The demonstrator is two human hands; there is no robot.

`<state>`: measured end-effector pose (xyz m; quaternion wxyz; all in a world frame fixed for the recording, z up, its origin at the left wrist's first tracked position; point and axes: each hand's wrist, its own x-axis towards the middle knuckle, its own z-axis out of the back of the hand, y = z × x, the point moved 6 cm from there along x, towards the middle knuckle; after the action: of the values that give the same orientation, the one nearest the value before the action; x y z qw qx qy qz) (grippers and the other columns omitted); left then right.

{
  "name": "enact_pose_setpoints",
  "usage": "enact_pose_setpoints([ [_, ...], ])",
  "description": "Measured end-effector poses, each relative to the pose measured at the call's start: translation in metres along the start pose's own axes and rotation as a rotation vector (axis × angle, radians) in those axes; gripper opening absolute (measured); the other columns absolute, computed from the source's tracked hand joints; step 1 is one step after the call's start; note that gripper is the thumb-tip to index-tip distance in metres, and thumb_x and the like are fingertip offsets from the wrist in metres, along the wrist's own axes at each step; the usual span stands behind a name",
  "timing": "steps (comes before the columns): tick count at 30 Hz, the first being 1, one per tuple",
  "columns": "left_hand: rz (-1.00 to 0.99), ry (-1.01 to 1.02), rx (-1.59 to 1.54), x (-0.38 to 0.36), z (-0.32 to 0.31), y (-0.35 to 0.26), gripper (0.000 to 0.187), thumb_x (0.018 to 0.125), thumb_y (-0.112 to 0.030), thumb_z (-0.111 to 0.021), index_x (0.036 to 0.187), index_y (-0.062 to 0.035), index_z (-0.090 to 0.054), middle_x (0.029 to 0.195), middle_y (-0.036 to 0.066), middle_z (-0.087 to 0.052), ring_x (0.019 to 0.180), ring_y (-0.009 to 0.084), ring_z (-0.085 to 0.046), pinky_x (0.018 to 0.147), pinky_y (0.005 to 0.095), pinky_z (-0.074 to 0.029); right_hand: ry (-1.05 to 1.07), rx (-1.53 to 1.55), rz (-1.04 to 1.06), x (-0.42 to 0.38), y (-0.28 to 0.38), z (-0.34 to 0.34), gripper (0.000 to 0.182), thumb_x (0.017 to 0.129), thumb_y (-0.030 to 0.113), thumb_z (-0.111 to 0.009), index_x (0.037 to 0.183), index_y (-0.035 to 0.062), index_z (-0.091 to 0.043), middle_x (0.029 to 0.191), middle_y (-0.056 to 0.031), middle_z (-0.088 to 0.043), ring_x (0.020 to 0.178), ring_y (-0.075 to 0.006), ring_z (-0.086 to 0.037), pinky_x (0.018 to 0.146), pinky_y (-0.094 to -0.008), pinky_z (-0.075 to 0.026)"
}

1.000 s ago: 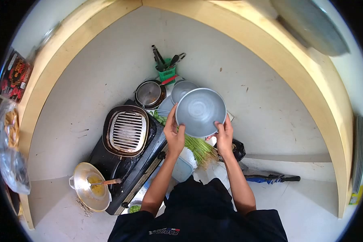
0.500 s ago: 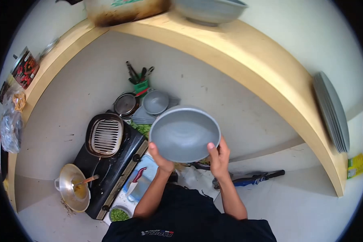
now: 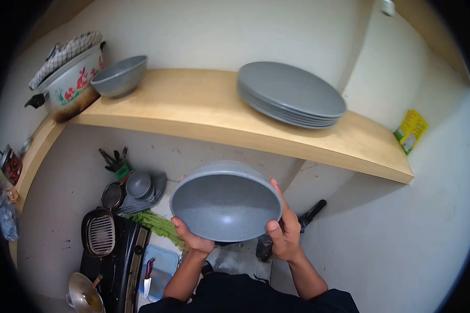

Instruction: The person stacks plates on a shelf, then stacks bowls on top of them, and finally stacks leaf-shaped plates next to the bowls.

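Observation:
A large grey bowl (image 3: 226, 206) is held up in front of me, its inside tilted towards my face. My left hand (image 3: 193, 240) grips its lower left rim, thumb inside the edge. On the right side my right hand (image 3: 286, 229) clasps the bowl, thumb at the rim and fingers behind the wall. The bowl is below the front edge of the wooden shelf (image 3: 193, 101). On that shelf stand a stack of grey plates (image 3: 292, 94) and another grey bowl (image 3: 120, 75).
A patterned pot (image 3: 73, 86) under a checked cloth stands on the shelf's left. Below are a black stove (image 3: 121, 261) with a grill pan (image 3: 100, 235), a wok (image 3: 82, 292), a knife (image 3: 148, 276) on a blue board (image 3: 164, 261), and green leaves (image 3: 159, 224). A yellow packet (image 3: 411, 130) stands right.
My view has turned up and to the right, bringing the shelf and plates lower and nearer the middle. The bowl has stayed in both hands and now tilts more towards me.

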<state>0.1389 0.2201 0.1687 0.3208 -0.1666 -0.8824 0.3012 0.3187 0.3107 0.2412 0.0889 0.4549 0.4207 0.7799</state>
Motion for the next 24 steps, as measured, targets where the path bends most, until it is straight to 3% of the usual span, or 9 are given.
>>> enact_pose_setpoints([
  [3,-0.045,-0.045,0.006,0.01,-0.009,0.013,0.071,0.108,-0.059,-0.021,0.147,-0.0032,-0.043,0.139,0.01,-0.052,0.128,0.0233,-0.05,0.111,0.0381,-0.037,-0.019,-0.038,0.043,0.007,0.029,0.035,0.067,0.105,0.026,-0.053,0.156,-0.0097,-0.028,0.157,-0.0283,-0.039,0.137,-0.0304,-0.049,0.113,-0.0387,-0.038],
  [6,-0.13,0.129,0.089,0.035,-0.074,-0.016,0.07,0.109,-0.056,-0.019,0.149,-0.0026,-0.041,0.142,0.011,-0.05,0.131,0.0233,-0.048,0.113,0.0376,-0.035,-0.061,-0.079,0.056,0.022,0.062,0.066,0.067,0.106,0.027,-0.052,0.157,-0.009,-0.026,0.157,-0.0267,-0.039,0.138,-0.0309,-0.048,0.116,-0.0399,-0.035],
  [9,-0.269,0.227,0.186,0.063,-0.13,-0.049,0.067,0.109,-0.052,-0.02,0.149,-0.0007,-0.039,0.14,0.014,-0.047,0.131,0.0236,-0.045,0.113,0.0369,-0.033,-0.107,-0.13,0.043,0.048,0.085,0.095,0.063,0.108,0.033,-0.049,0.154,-0.0065,-0.033,0.141,-0.0218,-0.048,0.119,-0.0268,-0.058,0.098,-0.0354,-0.049],
  [11,-0.417,0.248,0.325,0.082,-0.166,-0.074,0.064,0.109,-0.048,-0.023,0.145,0.0015,-0.04,0.131,0.017,-0.046,0.127,0.0251,-0.045,0.11,0.0363,-0.033,-0.187,-0.027,0.022,0.07,0.098,0.104,0.058,0.108,0.037,-0.046,0.146,-0.006,-0.045,0.115,-0.0162,-0.062,0.096,-0.0202,-0.066,0.08,-0.0299,-0.055],
  [13,-0.559,0.258,0.429,0.093,-0.207,-0.101,0.061,0.11,-0.044,-0.024,0.143,0.0034,-0.042,0.128,0.019,-0.045,0.125,0.0258,-0.044,0.11,0.0351,-0.032,-0.216,0.115,0.052,0.096,0.108,0.111,0.055,0.109,0.038,-0.044,0.142,-0.0057,-0.05,0.101,-0.0134,-0.065,0.082,-0.0172,-0.069,0.069,-0.0277,-0.058],
  [16,-0.455,0.338,0.549,0.143,-0.219,-0.096,0.059,0.11,-0.042,-0.033,0.137,0.0079,-0.051,0.128,0.019,-0.044,0.114,0.0238,-0.049,0.102,0.0328,-0.04,-0.191,0.148,0.032,0.135,0.112,0.129,0.053,0.109,0.037,-0.046,0.14,-0.0062,-0.049,0.099,-0.0127,-0.063,0.074,-0.0178,-0.068,0.064,-0.0306,-0.061],
  [22,0.004,0.571,0.599,0.215,-0.24,-0.073,0.043,0.106,-0.034,-0.049,0.111,0.0056,-0.063,0.09,0.007,-0.057,0.076,0.0124,-0.056,0.073,0.0283,-0.05,-0.135,0.115,-0.106,0.199,0.089,0.158,0.052,0.108,0.031,-0.049,0.139,-0.0108,-0.047,0.108,-0.0177,-0.06,0.072,-0.0215,-0.069,0.068,-0.0339,-0.065],
  [24,0.046,0.583,0.648,0.226,-0.243,-0.069,0.038,0.105,-0.032,-0.051,0.105,0.0039,-0.061,0.082,0.004,-0.054,0.075,0.013,-0.055,0.073,0.0283,-0.049,-0.097,0.116,-0.141,0.215,0.075,0.162,0.053,0.108,0.028,-0.048,0.135,-0.0174,-0.045,0.109,-0.0201,-0.058,0.077,-0.0223,-0.069,0.071,-0.0336,-0.066],
])
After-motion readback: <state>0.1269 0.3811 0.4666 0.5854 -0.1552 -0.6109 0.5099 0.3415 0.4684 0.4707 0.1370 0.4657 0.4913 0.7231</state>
